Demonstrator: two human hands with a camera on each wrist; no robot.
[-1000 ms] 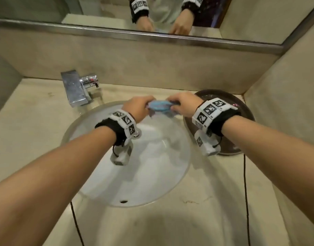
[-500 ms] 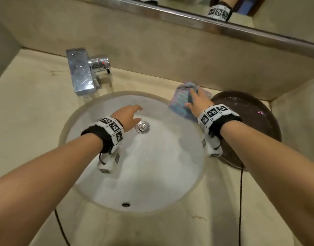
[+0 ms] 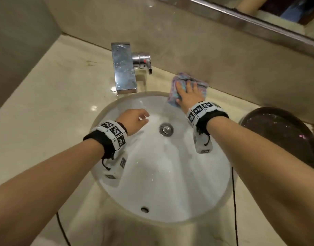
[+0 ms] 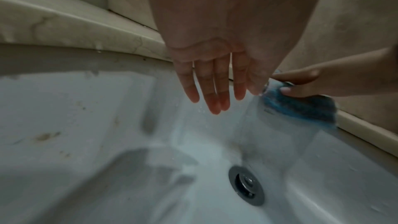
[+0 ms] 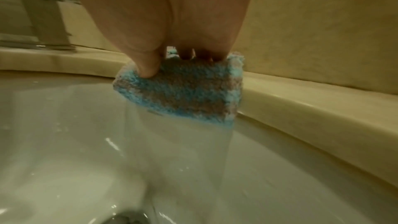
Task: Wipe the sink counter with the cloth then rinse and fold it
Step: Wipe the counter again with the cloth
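Now the right hand (image 3: pixel 188 94) presses flat, fingers spread, on the fluffy blue-and-grey cloth (image 3: pixel 174 86) at the counter's (image 3: pixel 63 103) back edge, overhanging the glossy white sink (image 3: pixel 170 183); left hand (image 3: pixel 134 121) hovers empty, fingers relaxed.

Beige marble sink counter (image 3: pixel 51 107) carries a chrome block faucet (image 3: pixel 124 68), a blue-and-pink fuzzy cloth (image 3: pixel 175 89) at the basin's back rim, and a dark round bowl (image 3: pixel 280 132).

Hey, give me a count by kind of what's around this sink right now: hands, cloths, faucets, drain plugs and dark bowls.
Hands: 2, left hand and right hand
Cloths: 1, cloth
Faucets: 1, faucet
Drain plugs: 1, drain plug
Dark bowls: 1, dark bowl
Total: 6
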